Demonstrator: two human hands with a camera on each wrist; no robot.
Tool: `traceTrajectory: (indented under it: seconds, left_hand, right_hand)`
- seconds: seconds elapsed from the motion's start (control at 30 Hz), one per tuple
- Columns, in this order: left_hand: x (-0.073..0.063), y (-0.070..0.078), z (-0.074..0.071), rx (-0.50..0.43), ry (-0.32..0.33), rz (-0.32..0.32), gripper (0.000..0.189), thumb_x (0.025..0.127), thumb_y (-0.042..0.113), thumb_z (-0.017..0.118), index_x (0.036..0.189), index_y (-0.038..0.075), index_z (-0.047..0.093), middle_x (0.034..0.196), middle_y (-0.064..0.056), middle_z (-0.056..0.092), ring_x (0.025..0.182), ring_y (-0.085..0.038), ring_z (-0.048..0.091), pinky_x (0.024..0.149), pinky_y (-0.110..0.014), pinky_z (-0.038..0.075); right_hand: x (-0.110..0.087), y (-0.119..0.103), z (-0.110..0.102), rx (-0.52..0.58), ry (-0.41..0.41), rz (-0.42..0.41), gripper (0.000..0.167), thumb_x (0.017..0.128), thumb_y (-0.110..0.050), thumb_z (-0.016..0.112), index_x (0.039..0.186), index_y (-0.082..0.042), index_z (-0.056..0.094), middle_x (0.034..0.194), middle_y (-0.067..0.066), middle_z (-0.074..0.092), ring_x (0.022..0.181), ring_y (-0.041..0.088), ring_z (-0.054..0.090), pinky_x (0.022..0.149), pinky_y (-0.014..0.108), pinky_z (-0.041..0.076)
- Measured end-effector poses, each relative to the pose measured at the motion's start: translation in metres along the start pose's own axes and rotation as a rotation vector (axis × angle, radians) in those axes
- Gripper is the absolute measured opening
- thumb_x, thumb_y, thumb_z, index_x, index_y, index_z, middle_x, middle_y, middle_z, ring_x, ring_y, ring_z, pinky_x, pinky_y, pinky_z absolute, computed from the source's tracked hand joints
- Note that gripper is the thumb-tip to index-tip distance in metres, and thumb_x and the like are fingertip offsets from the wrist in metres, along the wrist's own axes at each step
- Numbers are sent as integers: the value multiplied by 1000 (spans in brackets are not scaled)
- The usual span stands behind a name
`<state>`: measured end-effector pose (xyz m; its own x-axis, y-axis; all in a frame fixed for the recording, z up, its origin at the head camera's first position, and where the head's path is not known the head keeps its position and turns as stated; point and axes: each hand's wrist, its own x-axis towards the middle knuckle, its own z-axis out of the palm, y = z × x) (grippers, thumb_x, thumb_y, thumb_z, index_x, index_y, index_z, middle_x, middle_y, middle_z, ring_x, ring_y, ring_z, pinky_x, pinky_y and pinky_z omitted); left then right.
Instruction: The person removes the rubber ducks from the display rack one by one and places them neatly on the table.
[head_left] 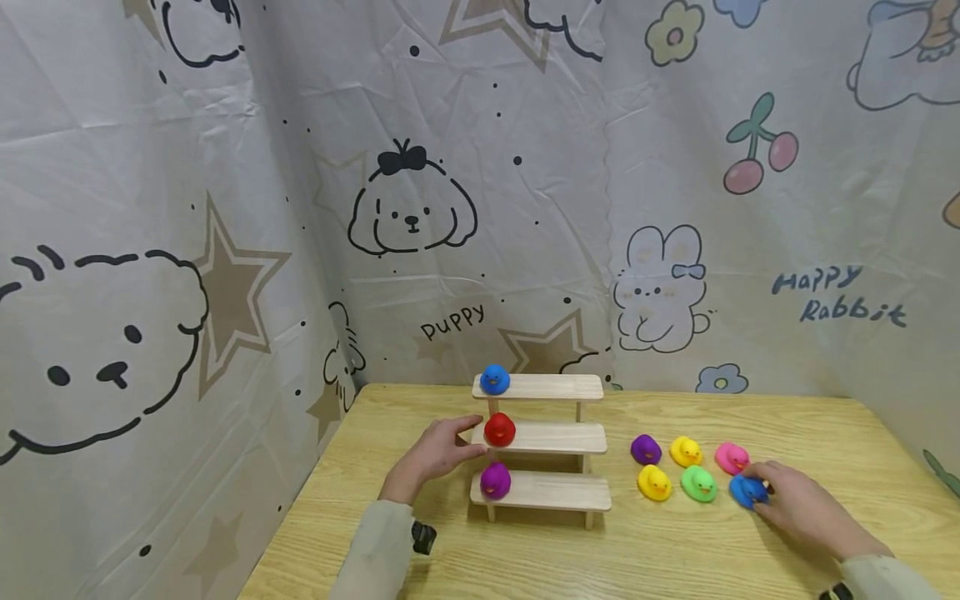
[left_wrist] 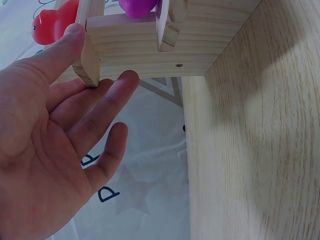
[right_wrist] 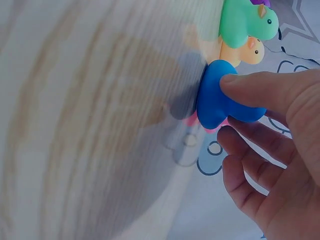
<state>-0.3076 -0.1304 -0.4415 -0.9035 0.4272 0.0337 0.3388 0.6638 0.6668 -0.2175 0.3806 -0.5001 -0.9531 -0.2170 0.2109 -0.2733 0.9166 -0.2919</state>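
A three-tier wooden shelf (head_left: 551, 437) stands on the table. On its left ends sit a blue duck (head_left: 495, 380) on top, a red duck (head_left: 500, 430) in the middle and a purple duck (head_left: 495, 481) at the bottom. My left hand (head_left: 437, 454) holds the left end of the middle board, thumb at its near edge and fingers at the far side. At the right, my right hand (head_left: 806, 508) pinches another blue duck (right_wrist: 216, 97) between thumb and fingers, at table level. Its ring and little fingers are loosely bent.
Left of the right hand, loose ducks stand in two rows on the wooden table (head_left: 675, 554): purple (head_left: 646, 450), yellow (head_left: 686, 452) and pink (head_left: 732, 458) behind, another yellow (head_left: 655, 483) and green (head_left: 699, 483) in front. A printed curtain (head_left: 555, 250) hangs behind the table.
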Motion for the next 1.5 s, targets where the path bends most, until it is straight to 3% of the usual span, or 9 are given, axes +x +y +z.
traceTrajectory:
  seconds: [0.5, 0.8, 1.1, 1.5]
  left_hand:
    - [-1, 0, 1, 6, -2, -12, 60, 88, 34, 67, 139, 7, 48, 134, -11, 53, 94, -21, 64, 80, -36, 53]
    - [0, -1, 1, 24, 1, -16, 61, 88, 34, 67, 139, 7, 47, 131, -10, 55, 93, -19, 63, 80, -35, 53]
    - [0, 0, 1, 14, 1, -21, 60, 88, 35, 67, 139, 9, 49, 133, -9, 54, 94, -19, 63, 81, -35, 52]
    - [0, -1, 1, 6, 3, -24, 61, 87, 36, 67, 139, 9, 48, 133, -8, 54, 93, -17, 62, 81, -34, 52]
  right_hand:
    - [2, 2, 1, 21, -46, 46, 37, 72, -7, 80, 104, 0, 63, 96, 11, 62, 83, 26, 60, 73, 50, 51]
    - [1, -9, -8, 8, -32, 84, 48, 73, -17, 81, 112, 3, 61, 106, 21, 58, 96, 42, 54, 78, 60, 45]
    - [7, -26, -20, 5, 7, 24, 43, 76, -17, 78, 111, 2, 62, 100, 11, 62, 89, 32, 59, 76, 52, 49]
    - [14, -53, -21, 5, 36, -30, 44, 75, -16, 79, 113, -1, 62, 100, 10, 63, 87, 27, 60, 75, 49, 51]
